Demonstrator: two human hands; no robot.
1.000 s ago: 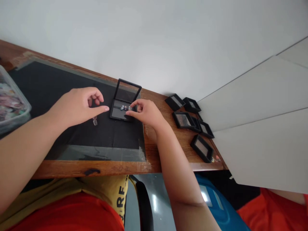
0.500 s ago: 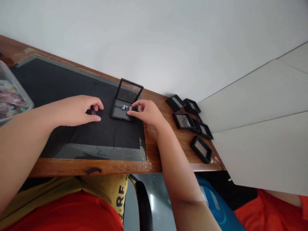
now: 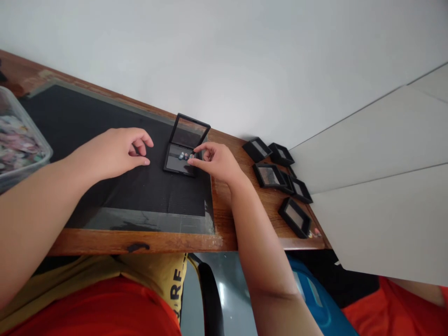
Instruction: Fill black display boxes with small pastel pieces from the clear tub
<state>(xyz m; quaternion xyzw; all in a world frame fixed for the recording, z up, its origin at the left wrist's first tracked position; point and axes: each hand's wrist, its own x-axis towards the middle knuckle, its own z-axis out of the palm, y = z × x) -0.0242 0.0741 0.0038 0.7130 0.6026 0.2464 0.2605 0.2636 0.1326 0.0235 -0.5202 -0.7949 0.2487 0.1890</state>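
Wooden desk (image 3: pixel 175 242) carries a black mat (image 3: pixel 105 135); left hand (image 3: pixel 112 151) hovers over the mat, fingers curled, contents impossible to tell; right hand (image 3: pixel 213 161) pinches at small stones (image 3: pixel 185 156) inside the open box (image 3: pixel 182 151); closed boxes (image 3: pixel 280 177) lie right; white wall (image 3: pixel 224 56) behind

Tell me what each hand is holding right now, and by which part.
The right hand pinches the open black display case at its base's right edge. The left hand is curled above the black mat; whether its fingers hold anything cannot be told.

head-worn camera, looking forward and down, close over desk (image 3: pixel 147 242)
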